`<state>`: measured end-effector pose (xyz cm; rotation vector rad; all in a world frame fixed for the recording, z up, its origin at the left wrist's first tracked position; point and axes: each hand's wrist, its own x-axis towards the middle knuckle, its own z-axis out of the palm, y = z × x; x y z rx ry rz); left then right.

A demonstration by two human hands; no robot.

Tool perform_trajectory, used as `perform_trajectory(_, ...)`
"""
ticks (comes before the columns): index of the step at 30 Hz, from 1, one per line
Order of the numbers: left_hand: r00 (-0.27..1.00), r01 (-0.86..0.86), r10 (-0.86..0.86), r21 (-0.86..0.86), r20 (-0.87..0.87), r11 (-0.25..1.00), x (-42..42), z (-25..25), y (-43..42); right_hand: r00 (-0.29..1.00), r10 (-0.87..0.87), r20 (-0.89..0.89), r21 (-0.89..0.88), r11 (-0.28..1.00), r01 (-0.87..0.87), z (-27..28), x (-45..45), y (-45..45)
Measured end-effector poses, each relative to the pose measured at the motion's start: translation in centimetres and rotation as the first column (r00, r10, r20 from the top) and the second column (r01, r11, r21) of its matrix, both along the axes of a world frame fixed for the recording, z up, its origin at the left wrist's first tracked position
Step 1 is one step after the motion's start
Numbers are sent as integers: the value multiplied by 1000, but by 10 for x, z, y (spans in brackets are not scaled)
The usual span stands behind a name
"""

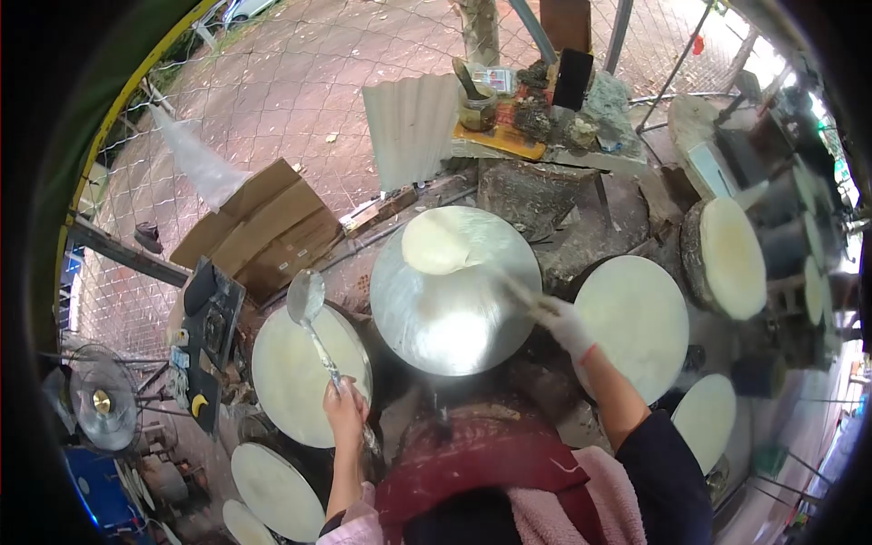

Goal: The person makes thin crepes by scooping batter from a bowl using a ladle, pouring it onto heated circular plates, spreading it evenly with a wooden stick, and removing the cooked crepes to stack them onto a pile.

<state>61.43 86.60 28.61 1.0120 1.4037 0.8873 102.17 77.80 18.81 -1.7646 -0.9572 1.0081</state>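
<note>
Batter (436,240) lies beyond left fingers (342,392) gripping a ladle (309,300) — and right fingers (550,312) gripping a stick (519,290).

silver griddle (427,313), maroon apron (490,468), brown cardboard (272,227), pink towel (554,518)

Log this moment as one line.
left hand: grips ladle | right hand: holds stick, motion-blurred, over round metal plate | pale batter: on plate's far part

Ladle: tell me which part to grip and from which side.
Grip the ladle by its long, narrow handle, best from the person's own side, fingers wrapped around as the left hand does. The handle slants toward the person, while the wide bowl points away.
</note>
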Motion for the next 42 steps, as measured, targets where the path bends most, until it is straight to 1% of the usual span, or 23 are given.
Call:
perform_trajectory(1, 999, -23, 23, 15, -25, 1000, -1, -2, -5, 998, -33, -50, -65, 997, 29, -19, 17, -2)
perform_trajectory(2, 999, -39, 39, -2, -26, 999, -3, -4, -11, 993, -69, -98, -133, 990, 56, 2, 23, 5)
perform_trajectory(3, 998, -55, 54, -16, -27, 998, -4, -5, -15, 983, -7, -181, -302, 952, -49, 8, 20, 14)
perform_trajectory(6, 996, -85, 84, -77, -11, 993, 0, -10, -25, 905, 75, -419, -389, 886, -253, 31, -12, 34)
perform_trajectory(7, 996, -88, 88, -102, -4, 991, 1, -10, -29, 901, 89, -425, -400, 874, -275, 29, -14, 31)
perform_trajectory(10, 992, -121, 113, -176, -55, 977, 3, -15, -38, 961, 237, -143, -248, 932, -266, 24, 23, 29)
perform_trajectory(11, 991, -129, 120, -175, -60, 976, 5, -14, -40, 958, 254, -137, -46, 964, -262, 1, 43, 33)
perform_trajectory(12, 991, -130, 120, -176, -63, 976, 7, -14, -42, 981, 149, -123, -35, 987, -155, 1, 46, 45)
perform_trajectory(14, 991, -127, 115, -181, -74, 975, 9, -12, -46, 955, 182, -236, -284, 927, -247, 37, 46, 58)
perform_trajectory(17, 991, -125, 110, -208, -82, 970, 7, -13, -51, 883, 221, -415, -426, 810, -403, 34, 20, 61)
perform_trajectory(20, 976, -200, 169, -268, -134, 942, 6, -16, -54, 851, 330, -410, -349, 805, -480, 49, 21, 51)
perform_trajectory(21, 978, -186, 153, -258, -140, 948, 4, -17, -54, 875, 341, -344, -400, 790, -465, 44, 34, 53)
perform_trajectory(22, 979, -171, 137, -251, -148, 953, 0, -17, -54, 887, 415, -201, -263, 850, -457, 26, 48, 56)
perform_trajectory(24, 981, -139, 102, -232, -162, 963, -5, -20, -48, 930, 334, -151, 3, 941, -338, -19, 72, 75)
perform_trajectory(27, 984, -73, 45, -162, -174, 984, -4, -33, -24, 875, 401, -271, -329, 816, -476, 54, 47, 100)
perform_trajectory(29, 972, -61, 25, -144, -236, 988, -5, -55, -1, 827, 441, -349, -386, 736, -556, 32, 38, 93)
perform_trajectory(31, 777, 159, -47, 123, -628, 980, -6, -89, 27, 797, 463, -388, -420, 681, -600, 36, 31, 78)
perform_trajectory(33, 664, 336, -42, 248, -746, 909, 9, -91, 53, 798, 511, -318, -351, 719, -600, 33, 44, 71)
perform_trajectory(34, 628, 359, -69, 211, -775, 909, 14, -91, 62, 798, 531, -285, -316, 734, -601, 30, 54, 65)
perform_trajectory(35, 592, 380, -94, 175, -800, 908, 20, -93, 72, 836, 510, -204, -185, 818, -544, 8, 65, 65)
perform_trajectory(38, 460, 459, -181, 58, -869, 886, 34, -86, 76, 890, 435, -136, -185, 872, -454, 13, 64, 89)
perform_trajectory(39, 406, 485, -210, 16, -889, 874, 34, -80, 72, 852, 522, -34, -186, 835, -519, 9, 59, 95)
perform_trajectory(42, 289, 533, -271, -80, -918, 842, 22, -66, 41, 761, 514, -397, -392, 654, -647, 29, 40, 97)
